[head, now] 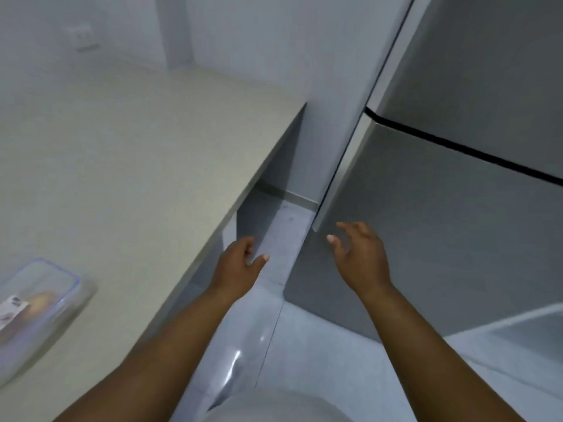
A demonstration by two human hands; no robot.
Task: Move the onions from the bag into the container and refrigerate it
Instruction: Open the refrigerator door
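A clear lidded plastic container (39, 303) with a blue seal lies on the beige counter (122, 166) at the far left; something tan shows through its lid, blurred. A grey refrigerator (441, 208) fills the right side, both doors closed, a black seam between them. My right hand (356, 257) hovers just in front of the lower door's left edge, fingers spread, holding nothing. My left hand (240, 263) is held out over the gap between counter and refrigerator, fingers loosely curled and empty. No bag is in view.
A narrow strip of pale tiled floor (274, 245) runs between the counter's edge and the refrigerator. A white wall with a socket (80, 36) stands behind the counter. A white pillar (335, 86) sits left of the refrigerator.
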